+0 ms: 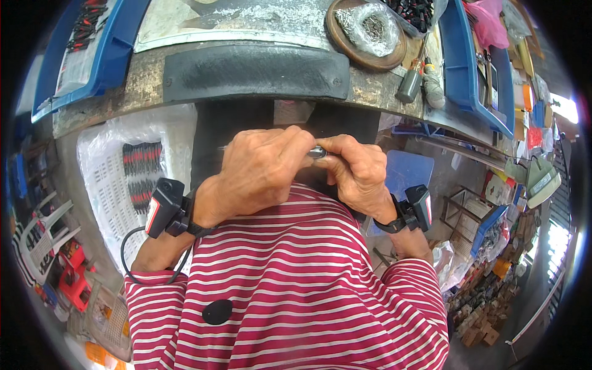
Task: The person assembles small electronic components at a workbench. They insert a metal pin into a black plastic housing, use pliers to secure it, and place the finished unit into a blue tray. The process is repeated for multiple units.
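Close in front of my striped shirt, both hands meet at a small dark, shiny piece (317,152). My right hand (359,168) pinches it between thumb and fingers. My left hand (262,163) is closed, knuckles up, its fingers wrapped against the same piece from the other side. A thin pale tip shows at the outer side of my left hand; whether it belongs to the same piece cannot be told. Most of what I hold is hidden by my fingers, so its kind is unclear.
Ahead runs a worn workbench with a black curved pad (256,73) on its edge. A wooden dish (336,37) holds a bag of small metal parts. Screwdrivers (411,80) lie beside it. Blue bins (114,58) flank the bench. At left, a white basket (102,179) holds black-and-red tools.
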Tool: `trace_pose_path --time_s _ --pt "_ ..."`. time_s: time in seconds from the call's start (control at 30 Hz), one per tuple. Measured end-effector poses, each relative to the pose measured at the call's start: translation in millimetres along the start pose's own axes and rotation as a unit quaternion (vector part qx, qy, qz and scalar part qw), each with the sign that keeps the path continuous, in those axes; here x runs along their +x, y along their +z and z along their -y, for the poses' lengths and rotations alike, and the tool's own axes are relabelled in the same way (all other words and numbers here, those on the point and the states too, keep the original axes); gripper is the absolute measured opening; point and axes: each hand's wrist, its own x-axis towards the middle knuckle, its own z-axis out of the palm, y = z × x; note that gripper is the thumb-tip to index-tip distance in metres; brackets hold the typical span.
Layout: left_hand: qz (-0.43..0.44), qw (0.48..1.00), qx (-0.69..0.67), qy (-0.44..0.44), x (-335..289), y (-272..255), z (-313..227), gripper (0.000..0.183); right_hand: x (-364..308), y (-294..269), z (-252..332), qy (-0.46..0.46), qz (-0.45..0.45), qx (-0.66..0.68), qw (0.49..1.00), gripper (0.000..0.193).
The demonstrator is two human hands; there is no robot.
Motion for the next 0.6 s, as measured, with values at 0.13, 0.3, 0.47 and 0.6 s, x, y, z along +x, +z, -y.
trace_pose_path --time_s 0.13,0.3,0.47,0.6 --pt "-0.013 1.0 0.006 0.014 1 2 1 0.015 2 0 -4 -0.054 -0.011 -0.027 0.998 0.014" --pt "-0.035 0.998 0.032 0.033 8 -2 2 0.013 11 -5 -7 -0.061 -0.007 -0.011 0.998 0.015" --pt "-0.06 0.99 0.098 0.076 31 -15 8 0.012 34 -20 -1 -0.042 -0.014 0.033 0.998 0.017" --pt "-0.095 0.982 0.123 0.11 55 -23 16 0.014 54 -36 3 -0.001 -0.02 0.045 0.999 0.016"
